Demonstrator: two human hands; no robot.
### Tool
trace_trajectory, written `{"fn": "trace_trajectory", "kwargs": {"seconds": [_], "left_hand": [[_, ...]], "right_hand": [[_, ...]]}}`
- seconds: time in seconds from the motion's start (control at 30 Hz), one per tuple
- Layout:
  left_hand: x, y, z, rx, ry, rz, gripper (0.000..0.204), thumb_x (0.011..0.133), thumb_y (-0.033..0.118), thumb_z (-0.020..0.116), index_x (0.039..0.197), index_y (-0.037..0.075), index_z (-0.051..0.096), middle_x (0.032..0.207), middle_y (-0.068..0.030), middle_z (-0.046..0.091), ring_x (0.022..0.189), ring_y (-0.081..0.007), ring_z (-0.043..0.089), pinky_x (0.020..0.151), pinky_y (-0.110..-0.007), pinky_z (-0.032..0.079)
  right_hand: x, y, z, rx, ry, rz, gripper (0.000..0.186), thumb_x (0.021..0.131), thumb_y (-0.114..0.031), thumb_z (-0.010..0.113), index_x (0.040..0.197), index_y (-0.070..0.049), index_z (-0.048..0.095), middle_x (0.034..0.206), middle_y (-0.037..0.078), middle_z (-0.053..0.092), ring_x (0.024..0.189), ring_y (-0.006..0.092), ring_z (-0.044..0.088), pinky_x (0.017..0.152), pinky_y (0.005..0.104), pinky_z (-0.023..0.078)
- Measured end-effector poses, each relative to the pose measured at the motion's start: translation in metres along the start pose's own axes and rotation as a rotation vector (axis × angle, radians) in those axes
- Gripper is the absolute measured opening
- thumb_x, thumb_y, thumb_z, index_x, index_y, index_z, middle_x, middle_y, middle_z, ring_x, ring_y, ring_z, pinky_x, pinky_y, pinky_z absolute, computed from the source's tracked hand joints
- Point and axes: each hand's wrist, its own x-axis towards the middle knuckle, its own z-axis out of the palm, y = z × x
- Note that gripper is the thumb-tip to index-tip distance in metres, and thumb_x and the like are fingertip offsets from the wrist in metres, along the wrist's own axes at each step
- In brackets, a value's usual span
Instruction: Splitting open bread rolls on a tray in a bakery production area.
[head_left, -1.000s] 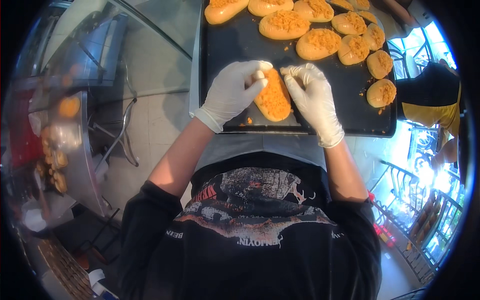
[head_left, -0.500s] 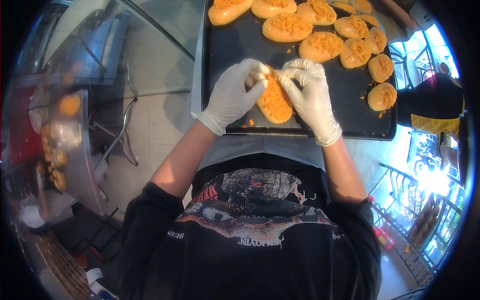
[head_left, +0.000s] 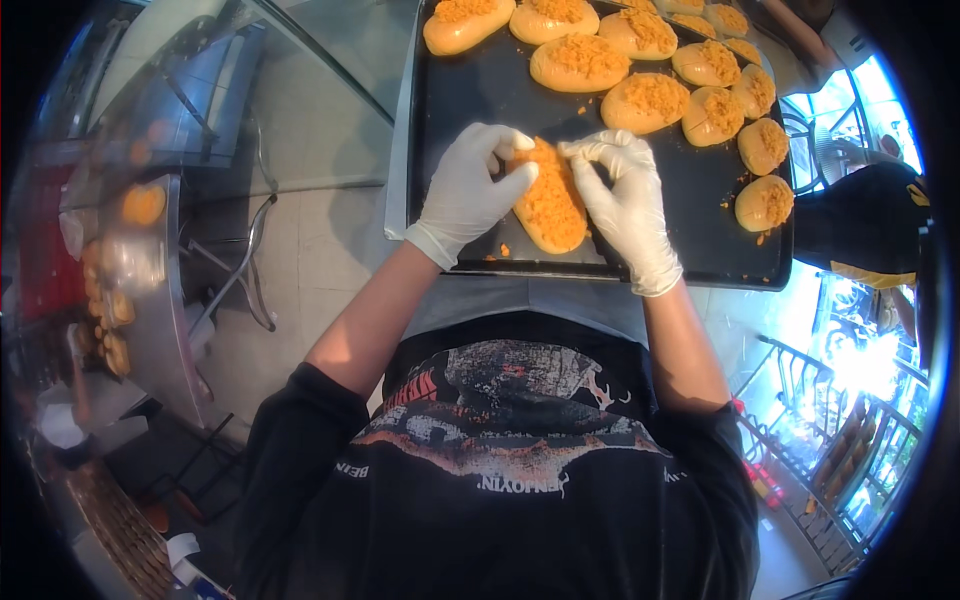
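Observation:
An oblong bread bun (head_left: 550, 215), thickly covered with orange shredded topping, lies lengthwise on the near part of a black baking tray (head_left: 460, 95). My left hand (head_left: 478, 188), in a white glove, curls round the bun's far left side, with thumb and fingertips against it. On the other side my right hand (head_left: 625, 195), also gloved, has its fingers bent in a pinch at the bun's far right edge. Whatever sits between those fingertips is too small to make out. Loose orange crumbs lie on the tray beside the bun.
Several topped buns (head_left: 645, 102) fill the tray's far and right parts. At the left stands a metal table (head_left: 180, 300) with more bread on it. Another person's arm (head_left: 800, 35) shows at the far right, and a person in black (head_left: 860, 225) is beyond the tray's right side.
My fingers have drawn slightly apart, uncovering more of the bun's far end. The tray and buns sit a little lower in the view.

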Motion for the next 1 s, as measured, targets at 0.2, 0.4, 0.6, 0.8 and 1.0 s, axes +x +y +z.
{"fn": "trace_trajectory", "kwargs": {"seconds": [0.2,0.4,0.6,0.8,1.0], "left_hand": [[0.002,-0.012,0.003,-0.137,0.024,-0.004,0.025,0.090,0.011,0.080,0.113,0.004,0.074,0.101,-0.0015,0.056,0.080,-0.0112,0.051,0.078,-0.027,0.048],[0.000,-0.010,0.000,0.021,0.029,0.111,0.024,0.091,0.013,0.080,0.114,0.007,0.075,0.105,-0.0029,0.058,0.086,-0.0122,0.054,0.080,-0.026,0.048],[-0.003,-0.011,-0.003,-0.002,0.091,0.041,0.026,0.090,0.015,0.080,0.115,0.009,0.075,0.110,-0.0036,0.059,0.092,-0.0137,0.056,0.081,-0.027,0.049],[-0.009,-0.014,0.002,0.082,0.130,0.160,0.029,0.095,0.014,0.077,0.123,0.008,0.073,0.114,-0.0027,0.061,0.092,-0.0133,0.059,0.085,-0.026,0.049],[-0.018,-0.029,-0.005,-0.297,0.217,-0.125,0.024,0.106,0.017,0.066,0.125,0.005,0.071,0.111,-0.0019,0.062,0.092,-0.0125,0.061,0.087,-0.026,0.050]], "right_hand": [[-0.005,-0.001,0.003,0.017,0.006,-0.039,0.016,0.090,-0.006,0.073,0.103,-0.004,0.082,0.099,0.013,0.075,0.099,0.0327,0.067,0.095,0.0418,0.052],[-0.013,-0.004,0.004,-0.002,0.055,-0.062,0.022,0.090,-0.005,0.073,0.110,-0.004,0.082,0.107,0.015,0.076,0.102,0.0325,0.067,0.095,0.0408,0.053],[-0.018,-0.004,-0.002,-0.077,0.059,-0.092,0.033,0.092,-0.007,0.073,0.125,-0.006,0.080,0.125,0.019,0.075,0.111,0.0357,0.069,0.102,0.0410,0.053],[-0.025,-0.006,-0.004,-0.223,-0.046,-0.147,0.041,0.096,-0.012,0.071,0.136,-0.004,0.074,0.138,0.021,0.071,0.129,0.0392,0.064,0.112,0.0440,0.049],[-0.023,-0.011,0.000,-0.070,0.040,-0.065,0.049,0.100,-0.013,0.067,0.146,0.004,0.063,0.145,0.023,0.066,0.141,0.0409,0.057,0.121,0.0487,0.043]]}}
